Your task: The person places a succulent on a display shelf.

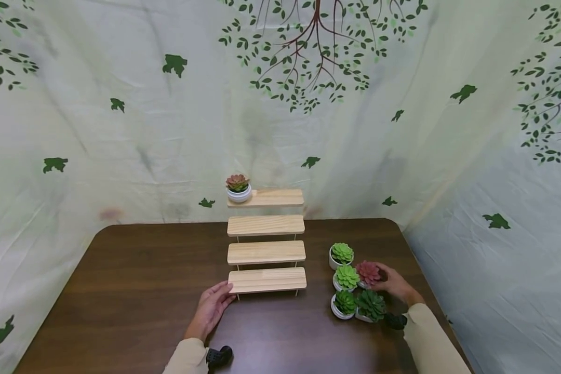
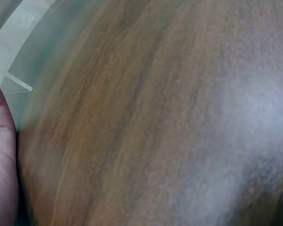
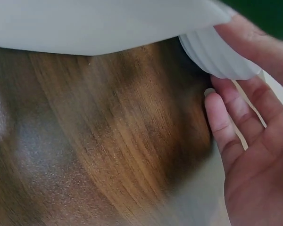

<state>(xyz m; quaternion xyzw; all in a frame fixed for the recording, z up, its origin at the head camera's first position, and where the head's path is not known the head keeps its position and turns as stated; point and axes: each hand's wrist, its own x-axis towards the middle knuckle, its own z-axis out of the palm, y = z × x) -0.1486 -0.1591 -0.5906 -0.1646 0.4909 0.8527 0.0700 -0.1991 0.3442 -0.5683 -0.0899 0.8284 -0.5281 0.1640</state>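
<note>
As we look down with 12 o'clock pointing away from the person, a cream sleeve (image 1: 187, 358) lies nearest us, a small black device (image 1: 219, 357) at its wrist. Just beyond, the left hand (image 1: 211, 307) reaches in between 8 and 9 o'clock of the lowest board (image 1: 267, 280) of a stepped wooden stand, its fingers close together and touching that board's near corner; we cannot tell whether they pinch it.

Towards 4 o'clock of the stand, a dark green succulent (image 1: 371, 305) and a leafy green succulent (image 1: 345, 301) stand side by side on the brown surface (image 1: 145, 270). At 12 o'clock from the dark one, the right hand (image 1: 392, 284) pinches the white ribbed pot (image 3: 217, 54) of the pink succulent (image 1: 368, 271) between thumb and fingers; we cannot tell whether it is lifted. Just beside it we see a bright green succulent (image 1: 347, 277) at 9 o'clock and a light green succulent (image 1: 342, 252) at 10.

Farther off, three more boards climb towards 12 o'clock, and at the 9 o'clock end of the top board (image 1: 278, 197) stands a reddish succulent (image 1: 237, 183) in a white pot. Behind it all we see a pale curtain (image 1: 121, 156) printed with green leaves and branches.
</note>
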